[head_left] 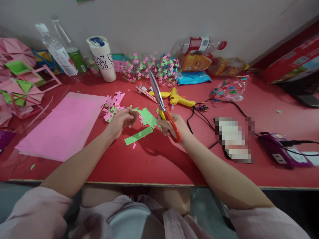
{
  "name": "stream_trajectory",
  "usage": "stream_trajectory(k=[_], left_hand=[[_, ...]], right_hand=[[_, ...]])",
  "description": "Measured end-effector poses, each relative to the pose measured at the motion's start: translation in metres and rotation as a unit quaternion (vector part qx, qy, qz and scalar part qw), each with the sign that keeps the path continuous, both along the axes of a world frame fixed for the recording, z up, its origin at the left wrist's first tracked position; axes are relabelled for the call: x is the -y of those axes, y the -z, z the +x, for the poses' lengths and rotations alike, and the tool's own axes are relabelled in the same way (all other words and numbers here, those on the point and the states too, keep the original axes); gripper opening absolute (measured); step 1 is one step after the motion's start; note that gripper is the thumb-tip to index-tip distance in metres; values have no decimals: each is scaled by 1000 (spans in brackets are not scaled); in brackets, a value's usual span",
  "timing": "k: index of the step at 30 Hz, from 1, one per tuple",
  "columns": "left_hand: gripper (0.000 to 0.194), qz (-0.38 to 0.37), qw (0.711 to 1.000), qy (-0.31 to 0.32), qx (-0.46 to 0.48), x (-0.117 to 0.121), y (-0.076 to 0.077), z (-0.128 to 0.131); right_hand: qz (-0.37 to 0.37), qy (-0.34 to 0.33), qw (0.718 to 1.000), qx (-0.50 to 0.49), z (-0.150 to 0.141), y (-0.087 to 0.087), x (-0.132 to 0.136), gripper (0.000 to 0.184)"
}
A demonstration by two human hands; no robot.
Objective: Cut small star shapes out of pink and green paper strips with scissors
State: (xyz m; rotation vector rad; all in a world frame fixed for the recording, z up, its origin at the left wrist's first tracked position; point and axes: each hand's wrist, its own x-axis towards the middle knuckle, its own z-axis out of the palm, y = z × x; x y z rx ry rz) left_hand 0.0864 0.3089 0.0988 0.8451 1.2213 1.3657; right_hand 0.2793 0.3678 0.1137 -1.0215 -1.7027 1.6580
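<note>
My right hand [170, 126] grips a pair of scissors [156, 89] by the red and yellow handles, blades pointing up and away. My left hand [124, 120] is closed with curled fingers above the table; whatever it may hold is hidden. Between the hands lie green paper pieces [148, 117] with a few pink stars beside them. A green paper strip [138, 136] rests just nearer to me. Beyond my left hand is a heap of pink and green paper scraps [113, 105].
Pink paper sheets [64, 124] lie at the left. Behind are a white tumbler [102, 59], paper stars [152, 68] and a yellow glue gun [180, 99]. At the right are a black cable [234, 103], a blurred-out flat object [233, 141] and a purple box [281, 151].
</note>
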Motion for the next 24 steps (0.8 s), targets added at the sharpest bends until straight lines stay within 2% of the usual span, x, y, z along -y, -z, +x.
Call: stream_trajectory(k=[3, 4, 6, 9, 12, 14, 16, 21, 24], left_hand=[[9, -35, 985, 148, -82, 5, -3, 9], [13, -40, 979, 167, -109, 7, -4, 12], [20, -47, 974, 165, -146, 10, -4, 15], [25, -29, 982, 106, -151, 9, -2, 13], [26, 46, 993, -17, -103, 4, -1, 4], [24, 84, 988, -104, -75, 1, 0, -2], [23, 108, 979, -163, -61, -1, -1, -6], [26, 170, 957, -227, -57, -1, -3, -9], [27, 179, 949, -246, -83, 0, -3, -8]], right_hand=[[0, -17, 1000, 9, -1, 1, 4, 17], [5, -29, 999, 18, -1, 1, 6, 20], [24, -48, 998, 31, -1, 0, 8, 27], [84, -48, 994, 51, 1, -3, 10, 37], [144, -50, 984, 92, 3, -7, 9, 45], [172, -73, 974, 127, 5, -8, 6, 48], [193, -98, 963, 162, 5, -6, 4, 51], [235, -131, 932, 243, 6, -1, 4, 56], [252, -145, 919, 266, 5, -1, 7, 57]])
